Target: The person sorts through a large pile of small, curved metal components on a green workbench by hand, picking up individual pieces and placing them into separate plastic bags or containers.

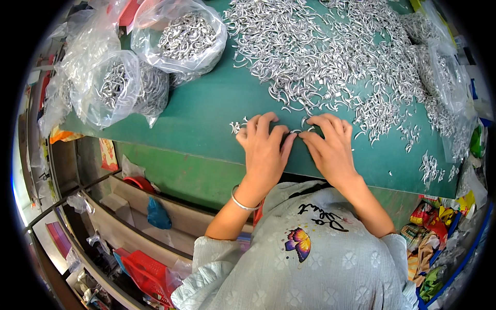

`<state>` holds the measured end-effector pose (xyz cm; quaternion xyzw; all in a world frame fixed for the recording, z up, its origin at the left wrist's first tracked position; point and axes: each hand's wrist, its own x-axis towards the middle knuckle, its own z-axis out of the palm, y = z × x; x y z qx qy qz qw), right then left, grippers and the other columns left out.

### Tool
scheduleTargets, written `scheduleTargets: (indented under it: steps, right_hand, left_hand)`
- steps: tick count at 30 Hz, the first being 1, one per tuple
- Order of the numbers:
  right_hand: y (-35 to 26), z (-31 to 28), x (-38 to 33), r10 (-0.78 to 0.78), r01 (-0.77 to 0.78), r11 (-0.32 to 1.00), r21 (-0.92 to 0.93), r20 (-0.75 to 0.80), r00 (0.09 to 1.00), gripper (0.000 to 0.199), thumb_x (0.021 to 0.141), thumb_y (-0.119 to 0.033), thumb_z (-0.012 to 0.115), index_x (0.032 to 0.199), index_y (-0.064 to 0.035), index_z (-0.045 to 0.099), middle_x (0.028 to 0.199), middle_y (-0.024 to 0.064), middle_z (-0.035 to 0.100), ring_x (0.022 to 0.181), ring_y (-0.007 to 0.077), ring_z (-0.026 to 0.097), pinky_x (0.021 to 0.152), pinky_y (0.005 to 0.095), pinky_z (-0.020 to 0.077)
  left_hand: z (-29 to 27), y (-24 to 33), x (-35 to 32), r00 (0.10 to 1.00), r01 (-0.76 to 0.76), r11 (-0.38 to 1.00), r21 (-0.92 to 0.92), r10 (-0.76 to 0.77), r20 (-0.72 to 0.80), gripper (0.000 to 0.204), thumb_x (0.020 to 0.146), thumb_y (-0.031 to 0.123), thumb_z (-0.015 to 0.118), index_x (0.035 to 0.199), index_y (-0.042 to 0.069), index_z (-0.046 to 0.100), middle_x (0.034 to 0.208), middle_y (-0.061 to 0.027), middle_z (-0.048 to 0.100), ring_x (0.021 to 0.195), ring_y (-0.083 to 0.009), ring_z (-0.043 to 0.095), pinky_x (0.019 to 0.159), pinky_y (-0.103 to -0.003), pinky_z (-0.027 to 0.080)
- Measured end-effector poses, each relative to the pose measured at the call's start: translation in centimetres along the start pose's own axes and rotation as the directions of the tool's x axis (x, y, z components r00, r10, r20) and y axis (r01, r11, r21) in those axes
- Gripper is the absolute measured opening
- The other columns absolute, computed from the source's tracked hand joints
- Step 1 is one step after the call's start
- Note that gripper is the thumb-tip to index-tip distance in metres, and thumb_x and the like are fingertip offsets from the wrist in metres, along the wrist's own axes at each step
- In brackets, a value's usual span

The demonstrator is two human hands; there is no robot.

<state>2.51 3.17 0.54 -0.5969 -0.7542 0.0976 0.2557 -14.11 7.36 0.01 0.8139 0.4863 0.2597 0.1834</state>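
Observation:
My left hand and my right hand come together near the front edge of the green tabletop. Between their fingertips sits a small curved silver metal piece, which both hands pinch. Another curved silver piece shows by my right index finger. My fingers partly cover these pieces. Just left of my left hand lies a little group of small silver pieces. Beyond my hands spreads a wide heap of loose curved silver pieces.
Two clear plastic bags of silver pieces, one nearer and one farther, stand at the left. Another filled bag lies along the right edge. Below the table are a wooden bench, a red basket and colourful wrappers.

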Motion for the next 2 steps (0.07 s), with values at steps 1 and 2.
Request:
scheduleTargets:
  steps: [1, 2]
  right_hand:
    - [0.25, -0.46, -0.41, -0.003, 0.003, 1.0, -0.016, 0.028, 1.0, 0.027, 0.076, -0.008, 0.069, 0.103, -0.0103, 0.067, 0.113, 0.007, 0.057, 0.11, 0.0262, 0.051, 0.089, 0.0439, 0.0345]
    - [0.39, -0.63, -0.81, 0.007, -0.01, 0.999, 0.05, 0.067, 0.998, 0.029, 0.078, -0.009, 0.069, 0.107, -0.0129, 0.067, 0.117, 0.0078, 0.056, 0.113, 0.0263, 0.049, 0.09, 0.0459, 0.034]
  left_hand:
    - [-0.15, -0.09, -0.21, 1.0, 0.017, 1.0, 0.018, -0.017, 0.005, 0.024, 0.074, 0.017, 0.079, 0.093, 0.013, 0.065, 0.113, -0.0073, 0.054, 0.109, -0.0284, 0.049, 0.09, -0.043, 0.03]
    - [-0.32, -0.19, -0.49, 0.999, 0.035, 0.999, 0.036, -0.035, 0.009, 0.028, 0.072, 0.02, 0.081, 0.093, 0.013, 0.065, 0.115, -0.008, 0.053, 0.11, -0.029, 0.048, 0.09, -0.043, 0.031]
